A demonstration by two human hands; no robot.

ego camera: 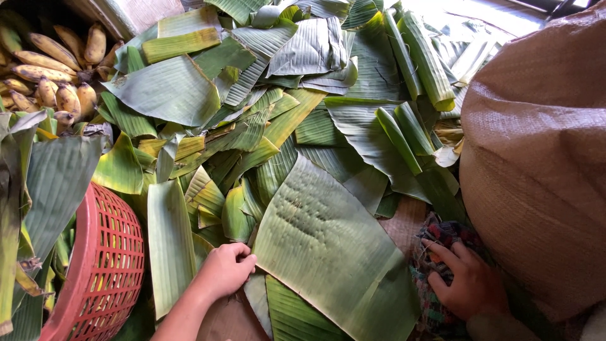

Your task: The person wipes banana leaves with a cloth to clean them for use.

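Observation:
A large green banana leaf piece (328,246) lies flat in front of me, its pale ribbed side up. My left hand (224,270) grips its near left edge, fingers curled on the leaf. My right hand (464,281) rests on a multicoloured woven cloth (435,237) at the right, fingers bent and pressing into it. Many more cut and folded banana leaf pieces (284,113) cover the floor beyond the large leaf.
A red plastic mesh basket (104,265) stands at the lower left with leaves draped over it. A bunch of ripe yellow bananas (53,69) lies at the upper left. A big brown woven sack (536,158) fills the right side.

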